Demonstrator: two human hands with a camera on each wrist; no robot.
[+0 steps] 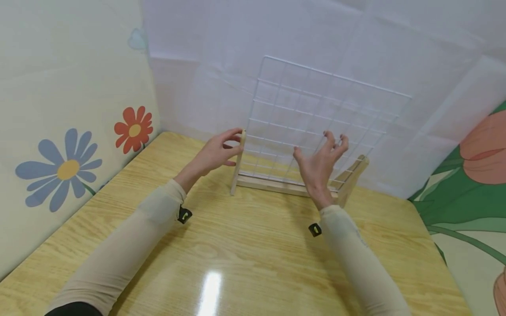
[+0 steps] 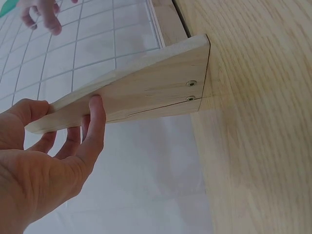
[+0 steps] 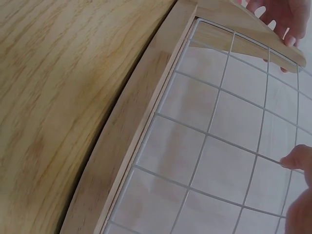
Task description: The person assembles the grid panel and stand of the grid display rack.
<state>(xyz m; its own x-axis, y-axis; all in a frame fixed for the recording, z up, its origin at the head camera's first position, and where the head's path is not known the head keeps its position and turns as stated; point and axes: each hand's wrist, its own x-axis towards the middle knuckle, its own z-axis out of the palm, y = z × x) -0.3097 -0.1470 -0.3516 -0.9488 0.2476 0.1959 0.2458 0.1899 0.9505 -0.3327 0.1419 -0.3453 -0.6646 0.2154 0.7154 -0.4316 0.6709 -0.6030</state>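
Note:
A wooden stand holds a white wire grid [image 1: 300, 105] upright in its base bar [image 1: 272, 184]. My left hand [image 1: 219, 151] grips the stand's left side panel [image 2: 156, 80] near its upper end; in the left wrist view one fingertip presses its outer face and other fingers reach round its edges. At the grid's lower right, my right hand [image 1: 320, 164] has its fingers spread and bent in front of the wires. The right wrist view shows a fingertip [image 3: 295, 158] right at a wire. Toward the far right stands the other side panel [image 1: 352, 180], partly hidden behind the right wrist.
The stand rests on a wood-grain table [image 1: 245, 245] near its back edge. Behind it hangs a white cloth [image 1: 205, 79]. A flower-printed wall covering [image 1: 71, 175] borders the left side, and another with large leaves [image 1: 474, 188] borders the right.

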